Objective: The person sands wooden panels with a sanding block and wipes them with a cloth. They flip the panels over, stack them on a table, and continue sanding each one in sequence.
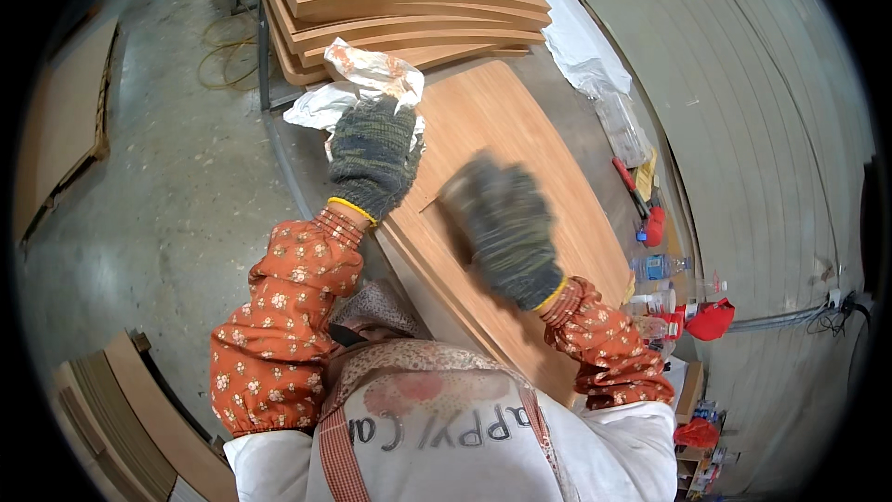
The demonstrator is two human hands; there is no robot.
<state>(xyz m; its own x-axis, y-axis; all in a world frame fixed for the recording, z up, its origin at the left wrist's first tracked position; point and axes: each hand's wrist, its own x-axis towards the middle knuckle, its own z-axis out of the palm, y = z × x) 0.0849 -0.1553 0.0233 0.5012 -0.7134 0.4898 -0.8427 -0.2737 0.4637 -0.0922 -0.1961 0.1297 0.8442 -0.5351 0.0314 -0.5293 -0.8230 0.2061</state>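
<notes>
A light-brown curved wooden panel [520, 121] lies before me on a work table. My left hand [373, 149], in a dark knitted glove with a yellow cuff edge, is closed on a crumpled white rag [381, 70] with brown stains, at the panel's far left edge. Over the middle of the panel is my right hand [506, 232], gloved alike and smeared by motion. Its fingers are too blurred to read. Something thin and dark shows at its left side, too unclear to name.
Beyond the panel rises a stack of curved wooden boards [418, 9], the top one with a rectangular slot. Along the right edge are a red-handled tool [630, 184], plastic bottles [660, 267] and a red cap-like item [709, 319]. More boards [121, 418] stand at lower left.
</notes>
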